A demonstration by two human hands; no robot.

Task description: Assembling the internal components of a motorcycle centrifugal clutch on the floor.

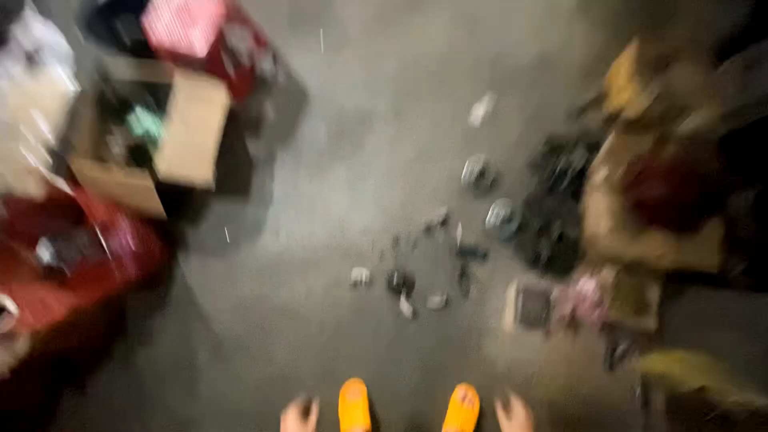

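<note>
Bottom edge: left hand [299,414] at the frame's lower margin, blurred, holding nothing that shows; whether the fingers are curled or spread, cannot tell.
Feet: two orange slippers [353,406] side by side between the hands, toes pointing up-frame, standing on the grey floor [320,240].
Right hand: right hand [514,413] just right of the slippers, also blurred; seems to carry nothing, finger posture cannot be told.
Far left: red crate [72,272] low on the left, contents indistinct.
Upper left: open cardboard box [152,132], flap folded outward, dark items and something green inside; a red-and-pink patterned thing [188,28] behind it.
Centre floor: scatter of small parts [412,288], pale and dark, lying loose ahead of the slippers, well apart from both hands; nearest things to them.
Centre right: two roundish grey metallic pieces [478,172], one above the other, beside a dark heap [552,224].
Right: brown cardboard pile [640,232] with something dark red on it; small box-like item [528,306] in front.
Note: whole view motion-blurred; fine detail unreadable.
</note>
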